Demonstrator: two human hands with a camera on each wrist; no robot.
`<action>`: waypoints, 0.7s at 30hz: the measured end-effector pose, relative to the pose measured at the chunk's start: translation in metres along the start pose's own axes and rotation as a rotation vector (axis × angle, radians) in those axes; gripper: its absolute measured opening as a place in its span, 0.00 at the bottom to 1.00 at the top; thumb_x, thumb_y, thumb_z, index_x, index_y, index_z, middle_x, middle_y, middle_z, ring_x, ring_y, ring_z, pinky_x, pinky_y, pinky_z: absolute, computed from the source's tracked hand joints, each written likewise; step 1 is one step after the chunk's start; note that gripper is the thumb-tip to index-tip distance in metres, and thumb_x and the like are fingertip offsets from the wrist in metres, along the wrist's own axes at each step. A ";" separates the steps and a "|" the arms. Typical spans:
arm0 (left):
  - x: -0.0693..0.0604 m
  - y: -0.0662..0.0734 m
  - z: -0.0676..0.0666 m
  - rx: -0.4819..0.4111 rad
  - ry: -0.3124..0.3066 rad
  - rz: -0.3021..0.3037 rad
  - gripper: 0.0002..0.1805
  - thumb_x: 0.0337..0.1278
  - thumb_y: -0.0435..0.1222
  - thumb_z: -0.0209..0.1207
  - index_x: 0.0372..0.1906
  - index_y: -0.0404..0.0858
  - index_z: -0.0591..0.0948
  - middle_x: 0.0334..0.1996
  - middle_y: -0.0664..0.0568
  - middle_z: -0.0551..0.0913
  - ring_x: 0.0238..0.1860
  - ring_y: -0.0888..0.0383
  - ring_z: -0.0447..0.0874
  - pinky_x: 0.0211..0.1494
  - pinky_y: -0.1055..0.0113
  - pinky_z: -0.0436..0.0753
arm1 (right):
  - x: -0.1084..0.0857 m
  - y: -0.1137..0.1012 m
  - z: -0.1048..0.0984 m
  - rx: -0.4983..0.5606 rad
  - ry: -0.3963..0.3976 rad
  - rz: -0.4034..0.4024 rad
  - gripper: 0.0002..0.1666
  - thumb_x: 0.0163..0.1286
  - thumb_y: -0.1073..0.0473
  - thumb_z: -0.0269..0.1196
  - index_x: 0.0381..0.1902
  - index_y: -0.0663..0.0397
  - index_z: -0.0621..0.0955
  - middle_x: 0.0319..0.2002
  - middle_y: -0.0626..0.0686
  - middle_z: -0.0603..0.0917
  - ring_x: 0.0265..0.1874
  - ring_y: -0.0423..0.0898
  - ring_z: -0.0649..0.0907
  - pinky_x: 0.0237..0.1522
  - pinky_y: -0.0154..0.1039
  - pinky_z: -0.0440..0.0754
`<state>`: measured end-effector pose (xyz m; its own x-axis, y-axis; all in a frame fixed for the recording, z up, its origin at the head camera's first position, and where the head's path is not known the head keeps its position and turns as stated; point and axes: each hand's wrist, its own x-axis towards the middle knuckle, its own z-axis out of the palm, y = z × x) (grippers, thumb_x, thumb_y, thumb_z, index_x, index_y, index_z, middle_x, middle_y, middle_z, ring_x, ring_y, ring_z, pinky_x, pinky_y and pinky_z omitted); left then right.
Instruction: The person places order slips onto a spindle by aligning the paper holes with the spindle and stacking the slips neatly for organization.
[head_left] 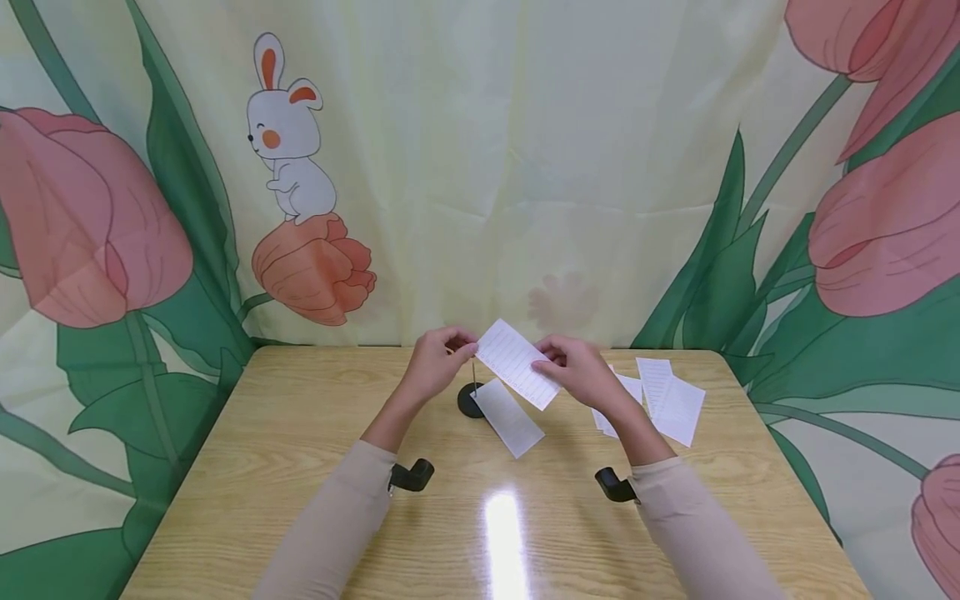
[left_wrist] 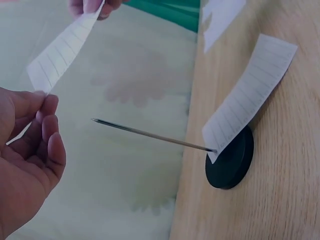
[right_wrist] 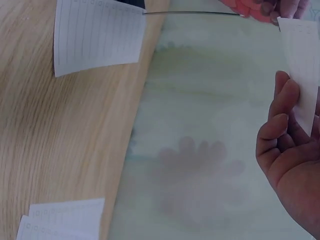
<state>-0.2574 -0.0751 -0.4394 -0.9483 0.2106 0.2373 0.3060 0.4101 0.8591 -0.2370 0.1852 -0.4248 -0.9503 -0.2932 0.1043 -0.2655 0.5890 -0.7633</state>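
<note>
Between both hands is a lined paper slip (head_left: 516,360), raised above the table. My left hand (head_left: 437,363) pinches one corner of it between thumb and finger. At the slip's other end, my right hand (head_left: 576,372) grips the edge with the thumb on top. Below the hands stands a receipt spike, whose thin metal rod (left_wrist: 150,134) rises from a round black base (left_wrist: 227,167). A second lined slip (left_wrist: 252,90) is pierced by the rod near one corner and lies at the base, sticking out over the table. The held slip is apart from the rod's tip.
Several loose lined slips (head_left: 682,408) lie overlapping at the right rear of the wooden table (head_left: 315,467), partly behind the right forearm. A curtain (head_left: 465,167) printed with tulips and a rabbit hangs along the table's back edge. Each wrist wears a black camera mount (head_left: 412,475).
</note>
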 end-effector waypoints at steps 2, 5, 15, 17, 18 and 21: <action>0.001 0.000 -0.001 0.004 0.002 -0.008 0.05 0.69 0.31 0.64 0.43 0.35 0.88 0.35 0.48 0.86 0.38 0.53 0.82 0.39 0.67 0.81 | 0.000 0.000 0.002 0.003 0.009 0.006 0.12 0.72 0.61 0.68 0.50 0.61 0.85 0.40 0.56 0.89 0.37 0.46 0.87 0.37 0.35 0.83; 0.002 -0.001 -0.001 0.000 -0.004 -0.020 0.05 0.69 0.31 0.63 0.43 0.34 0.88 0.35 0.47 0.86 0.38 0.53 0.82 0.38 0.68 0.81 | 0.000 0.001 0.006 0.007 0.026 0.012 0.13 0.72 0.61 0.68 0.50 0.62 0.84 0.40 0.57 0.89 0.36 0.46 0.87 0.37 0.35 0.83; 0.005 -0.011 -0.002 -0.006 -0.045 -0.056 0.04 0.69 0.31 0.63 0.40 0.34 0.87 0.35 0.47 0.84 0.37 0.54 0.81 0.39 0.68 0.80 | 0.001 0.009 0.019 0.025 0.041 0.049 0.13 0.71 0.63 0.68 0.51 0.62 0.84 0.35 0.55 0.89 0.30 0.42 0.85 0.34 0.35 0.81; 0.005 -0.013 -0.002 -0.008 -0.046 -0.062 0.04 0.69 0.30 0.63 0.40 0.34 0.87 0.35 0.46 0.84 0.37 0.54 0.81 0.39 0.68 0.80 | 0.002 0.011 0.021 0.027 0.039 0.053 0.13 0.72 0.63 0.68 0.51 0.62 0.84 0.35 0.55 0.89 0.30 0.42 0.85 0.34 0.36 0.81; 0.005 -0.014 -0.002 -0.009 -0.048 -0.066 0.04 0.69 0.30 0.63 0.40 0.34 0.87 0.35 0.46 0.84 0.37 0.54 0.81 0.40 0.67 0.80 | 0.003 0.011 0.022 0.025 0.041 0.056 0.13 0.71 0.63 0.68 0.51 0.62 0.84 0.35 0.55 0.89 0.30 0.42 0.84 0.34 0.36 0.81; 0.006 -0.016 -0.001 -0.011 -0.052 -0.078 0.04 0.69 0.31 0.63 0.40 0.34 0.87 0.35 0.46 0.85 0.37 0.54 0.82 0.40 0.67 0.80 | 0.005 0.012 0.024 0.005 0.051 0.069 0.13 0.72 0.62 0.68 0.50 0.61 0.84 0.35 0.55 0.88 0.30 0.43 0.84 0.34 0.37 0.81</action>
<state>-0.2686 -0.0818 -0.4513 -0.9635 0.2244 0.1462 0.2305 0.4171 0.8791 -0.2408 0.1735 -0.4489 -0.9734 -0.2132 0.0835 -0.1982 0.6025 -0.7731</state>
